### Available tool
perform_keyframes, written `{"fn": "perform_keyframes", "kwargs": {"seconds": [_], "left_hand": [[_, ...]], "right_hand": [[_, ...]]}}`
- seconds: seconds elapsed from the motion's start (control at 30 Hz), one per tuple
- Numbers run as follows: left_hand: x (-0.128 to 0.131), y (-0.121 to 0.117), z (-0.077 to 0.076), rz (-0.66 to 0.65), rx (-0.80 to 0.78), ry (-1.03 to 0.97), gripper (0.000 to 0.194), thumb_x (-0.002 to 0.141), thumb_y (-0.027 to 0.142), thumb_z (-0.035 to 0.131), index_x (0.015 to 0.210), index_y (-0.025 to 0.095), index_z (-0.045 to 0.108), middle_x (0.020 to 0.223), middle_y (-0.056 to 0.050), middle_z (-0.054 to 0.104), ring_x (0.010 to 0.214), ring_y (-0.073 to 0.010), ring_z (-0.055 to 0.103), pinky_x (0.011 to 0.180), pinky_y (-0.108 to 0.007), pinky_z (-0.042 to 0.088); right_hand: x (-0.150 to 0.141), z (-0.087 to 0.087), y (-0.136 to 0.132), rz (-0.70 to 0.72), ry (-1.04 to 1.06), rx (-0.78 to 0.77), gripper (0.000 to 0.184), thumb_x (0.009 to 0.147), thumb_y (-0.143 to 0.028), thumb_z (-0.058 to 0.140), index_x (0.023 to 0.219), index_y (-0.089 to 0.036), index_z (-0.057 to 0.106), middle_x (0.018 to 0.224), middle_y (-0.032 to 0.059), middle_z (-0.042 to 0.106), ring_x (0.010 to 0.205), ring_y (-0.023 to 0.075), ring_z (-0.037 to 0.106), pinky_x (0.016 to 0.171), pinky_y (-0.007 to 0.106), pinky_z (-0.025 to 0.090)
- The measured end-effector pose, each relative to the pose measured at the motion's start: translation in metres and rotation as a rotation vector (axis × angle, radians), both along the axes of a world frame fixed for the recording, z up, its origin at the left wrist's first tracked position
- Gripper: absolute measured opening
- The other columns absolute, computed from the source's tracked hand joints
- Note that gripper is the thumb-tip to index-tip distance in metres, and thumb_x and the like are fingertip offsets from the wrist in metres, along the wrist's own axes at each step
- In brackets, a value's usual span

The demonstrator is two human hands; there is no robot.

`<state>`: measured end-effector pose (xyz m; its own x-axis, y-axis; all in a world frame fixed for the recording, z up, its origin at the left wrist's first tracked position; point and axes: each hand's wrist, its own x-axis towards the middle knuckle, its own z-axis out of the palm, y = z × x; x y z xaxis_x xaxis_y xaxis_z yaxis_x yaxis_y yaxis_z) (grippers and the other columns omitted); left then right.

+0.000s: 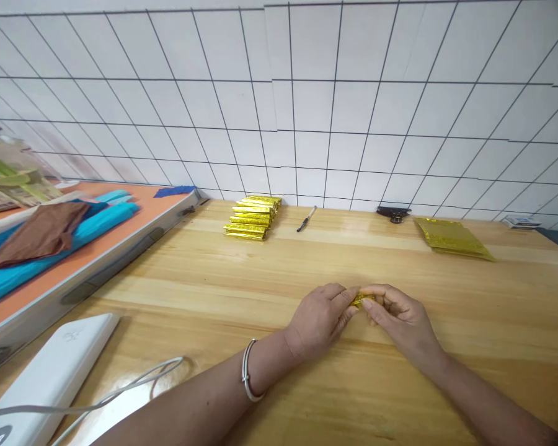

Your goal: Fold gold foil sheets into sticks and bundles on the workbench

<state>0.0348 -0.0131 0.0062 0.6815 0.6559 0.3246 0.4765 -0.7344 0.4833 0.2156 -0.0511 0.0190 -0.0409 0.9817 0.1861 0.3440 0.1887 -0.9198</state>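
Note:
Both my hands meet over the middle of the wooden table (204, 272). My left hand (318, 319), with a silver bangle on its wrist, pinches one end of a small piece of gold foil (363, 300). My right hand (400, 316) pinches the other end, fingers curled round it. Most of the gold foil is hidden between the fingers. A stack of folded gold foil bars (251, 218) lies at the back of the table, left of centre. A pile of flat gold foil sheets (451, 238) lies at the back right.
A pen (305, 219) and a small black object (393, 214) lie near the tiled wall. A white power bank (51, 371) with a white cable (121, 387) sits at the front left. An orange surface (121, 226) to the left holds blue and brown cloth.

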Motion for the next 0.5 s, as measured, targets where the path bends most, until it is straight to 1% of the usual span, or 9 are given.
{"fn": "perform_keyframes", "kwargs": {"seconds": [0.1, 0.2, 0.27, 0.33, 0.4, 0.5], "left_hand": [[-0.001, 0.004, 0.000, -0.029, -0.030, -0.077, 0.040, 0.093, 0.035, 0.034, 0.126, 0.016, 0.044, 0.104, -0.010, 0.059, 0.093, -0.0197, 0.053, 0.083, -0.033, 0.042], [-0.002, 0.007, 0.001, -0.047, -0.105, -0.259, 0.037, 0.091, 0.038, 0.041, 0.119, 0.016, 0.050, 0.101, -0.010, 0.061, 0.091, -0.0191, 0.055, 0.083, -0.033, 0.042], [-0.002, 0.008, 0.001, -0.069, -0.186, -0.386, 0.033, 0.089, 0.038, 0.045, 0.113, 0.016, 0.053, 0.100, -0.010, 0.063, 0.091, -0.0181, 0.056, 0.083, -0.031, 0.042], [-0.002, 0.007, 0.001, -0.091, -0.269, -0.472, 0.031, 0.088, 0.037, 0.048, 0.111, 0.016, 0.054, 0.100, -0.009, 0.063, 0.091, -0.0171, 0.057, 0.084, -0.030, 0.043], [-0.003, 0.006, 0.001, -0.097, -0.312, -0.499, 0.031, 0.088, 0.036, 0.049, 0.111, 0.016, 0.055, 0.100, -0.008, 0.063, 0.091, -0.0168, 0.057, 0.084, -0.029, 0.043], [-0.002, 0.004, 0.002, -0.094, -0.262, -0.448, 0.030, 0.089, 0.036, 0.047, 0.110, 0.016, 0.054, 0.098, -0.008, 0.063, 0.091, -0.0175, 0.056, 0.085, -0.030, 0.041]], "right_hand": [[-0.001, -0.001, -0.001, -0.027, -0.014, 0.054, 0.026, 0.079, -0.032, 0.060, 0.101, -0.019, 0.061, 0.065, -0.0025, 0.050, 0.056, 0.0099, 0.049, 0.051, 0.022, 0.043], [-0.001, -0.002, -0.001, -0.027, -0.005, 0.062, 0.041, 0.077, -0.032, 0.062, 0.116, -0.020, 0.052, 0.072, -0.0010, 0.054, 0.062, 0.0112, 0.054, 0.054, 0.023, 0.047], [0.000, -0.002, -0.001, -0.017, -0.025, 0.070, 0.047, 0.078, -0.031, 0.061, 0.121, -0.020, 0.047, 0.077, 0.0004, 0.057, 0.066, 0.0124, 0.057, 0.057, 0.023, 0.049], [0.000, -0.001, -0.002, -0.005, -0.078, 0.127, 0.042, 0.079, -0.030, 0.061, 0.118, -0.021, 0.050, 0.081, 0.0018, 0.059, 0.068, 0.0128, 0.057, 0.060, 0.025, 0.050], [-0.002, 0.003, -0.004, 0.015, -0.148, 0.213, 0.034, 0.079, -0.028, 0.060, 0.112, -0.022, 0.055, 0.083, 0.0025, 0.060, 0.067, 0.0126, 0.055, 0.062, 0.025, 0.049], [-0.005, 0.011, -0.008, 0.039, -0.213, 0.306, 0.026, 0.080, -0.025, 0.060, 0.106, -0.024, 0.057, 0.084, 0.0021, 0.060, 0.065, 0.0121, 0.053, 0.060, 0.025, 0.047]]}}
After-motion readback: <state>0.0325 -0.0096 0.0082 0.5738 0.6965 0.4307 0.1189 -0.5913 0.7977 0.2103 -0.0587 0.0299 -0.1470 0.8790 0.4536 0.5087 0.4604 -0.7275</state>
